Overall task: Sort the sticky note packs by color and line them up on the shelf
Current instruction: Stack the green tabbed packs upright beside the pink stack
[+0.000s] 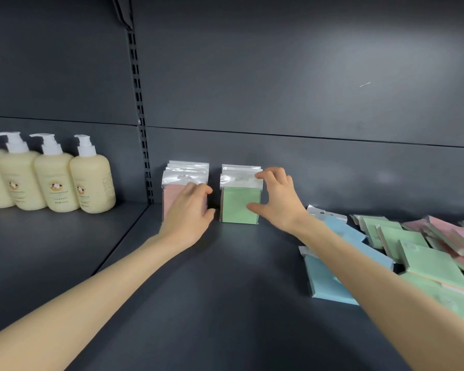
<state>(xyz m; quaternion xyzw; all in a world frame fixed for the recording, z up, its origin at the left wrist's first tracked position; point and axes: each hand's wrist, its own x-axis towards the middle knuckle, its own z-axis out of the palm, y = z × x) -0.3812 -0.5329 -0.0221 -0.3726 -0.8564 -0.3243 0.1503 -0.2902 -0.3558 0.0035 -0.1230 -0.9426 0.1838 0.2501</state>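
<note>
Two upright rows of sticky note packs stand against the shelf's back wall. My left hand (pixel 192 210) grips the front of the pink row (pixel 172 195), fingers curled round its right edge. Beside it stands the green row (pixel 237 206). My right hand (pixel 275 198) holds the green front pack, fingertips on its clear top flap and thumb against its lower right side. A loose heap lies at the right: blue packs (pixel 323 281), green packs (pixel 429 263) and pink packs (pixel 456 236), partly hidden by my right forearm.
Several cream pump bottles (pixel 91 180) stand on the neighbouring shelf bay at the left, behind a slotted upright (pixel 142 121). The dark grey shelf (pixel 212 290) runs toward me between my forearms.
</note>
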